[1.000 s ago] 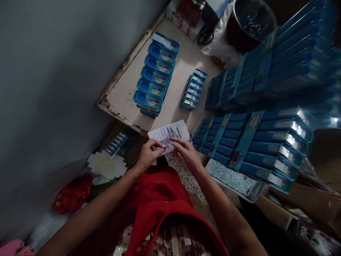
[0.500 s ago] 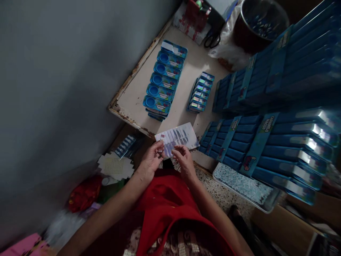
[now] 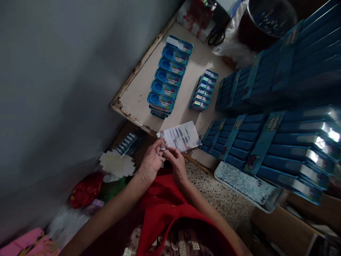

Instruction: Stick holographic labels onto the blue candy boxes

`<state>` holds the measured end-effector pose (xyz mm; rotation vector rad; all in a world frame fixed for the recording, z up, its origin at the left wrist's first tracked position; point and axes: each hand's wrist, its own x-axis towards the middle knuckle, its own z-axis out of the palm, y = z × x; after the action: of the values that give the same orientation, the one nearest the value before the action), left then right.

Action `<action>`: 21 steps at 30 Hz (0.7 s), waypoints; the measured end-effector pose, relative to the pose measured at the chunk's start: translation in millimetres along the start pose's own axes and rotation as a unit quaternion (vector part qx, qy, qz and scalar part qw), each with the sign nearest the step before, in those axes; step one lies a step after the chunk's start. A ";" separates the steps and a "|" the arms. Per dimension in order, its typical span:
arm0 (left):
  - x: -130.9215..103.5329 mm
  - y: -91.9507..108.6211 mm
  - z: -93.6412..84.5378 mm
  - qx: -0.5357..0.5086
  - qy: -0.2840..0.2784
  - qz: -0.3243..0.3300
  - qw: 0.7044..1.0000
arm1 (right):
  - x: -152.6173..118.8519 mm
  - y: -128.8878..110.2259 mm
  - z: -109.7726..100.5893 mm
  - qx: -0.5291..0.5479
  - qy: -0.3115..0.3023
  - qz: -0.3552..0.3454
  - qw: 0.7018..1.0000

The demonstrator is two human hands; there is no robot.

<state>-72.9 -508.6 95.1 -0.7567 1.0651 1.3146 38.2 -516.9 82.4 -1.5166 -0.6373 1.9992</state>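
Both my hands meet just in front of the table's near edge. My left hand (image 3: 152, 159) grips the near corner of a white sticker sheet (image 3: 183, 137) with several shiny strips on it. My right hand (image 3: 174, 160) pinches a small shiny sticker (image 3: 162, 144) at that same corner, between finger and thumb. The rest of the sheet sticks out over the worn table edge (image 3: 130, 117). On the table beyond lies a row of blue candy boxes (image 3: 167, 78) with round windows, and a smaller row of blue boxes with shiny labels (image 3: 204, 90).
Large stacks of blue boxes (image 3: 271, 142) fill the right side. A metal tray (image 3: 246, 186) pokes out under them. Scissors (image 3: 216, 35) and a dark pot (image 3: 263, 21) stand at the back. A grey wall is at the left; paper sheets (image 3: 115, 164) and red cloth lie below.
My hands slid from the sheet's middle edge to its left corner, and my right fingers now pinch one sticker there. The view shifted slightly, so the table appears further right.
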 end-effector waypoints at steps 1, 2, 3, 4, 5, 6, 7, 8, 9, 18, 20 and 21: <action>1.2 -0.8 -0.4 -0.004 -0.009 0.006 1.000 | -0.3 2.4 2.9 0.007 0.002 0.001 1.000; 2.2 -1.3 -0.7 -0.004 -0.016 0.009 1.000 | -0.1 4.0 5.5 0.012 0.004 0.001 1.000; 2.9 -1.7 -1.0 -0.002 -0.021 0.009 1.000 | 0.4 4.7 7.8 0.014 0.009 -0.001 1.000; 3.2 -1.8 -1.1 0.003 -0.024 0.008 1.000 | 1.0 4.3 9.9 0.011 0.015 -0.006 1.000; 3.2 -1.9 -1.2 0.008 -0.025 0.008 1.000 | 1.6 2.8 11.7 0.007 0.021 -0.011 1.000; 2.7 -1.8 -1.2 0.013 -0.023 0.009 1.000 | 2.0 0.5 13.3 0.000 0.027 -0.014 1.000; 2.0 -1.8 -1.2 0.016 -0.020 0.010 1.000 | 2.2 -2.6 14.6 -0.008 0.031 -0.015 0.999; 1.2 -1.8 -1.4 0.020 -0.017 0.011 1.000 | 2.3 -6.3 15.6 -0.016 0.034 -0.015 0.999; 0.5 -2.1 -1.9 0.024 -0.017 0.012 0.999 | 2.3 -10.1 16.2 -0.022 0.036 -0.014 0.999; 2.7 -14.2 -21.6 0.155 -0.030 0.229 0.961 | 1.1 -42.7 8.2 -0.113 0.021 -0.084 0.990; -2.6 -13.6 -25.4 0.271 -0.050 0.340 0.899 | 0.9 -50.2 6.9 -0.122 0.000 -0.087 0.989; -5.9 -12.6 -26.6 0.320 -0.057 0.389 0.862 | 0.8 -54.1 6.5 -0.124 -0.009 -0.090 0.988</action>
<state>-65.1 -537.0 89.2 0.3040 1.6756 1.4831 39.2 -476.7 119.1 -1.5209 -1.0242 1.8523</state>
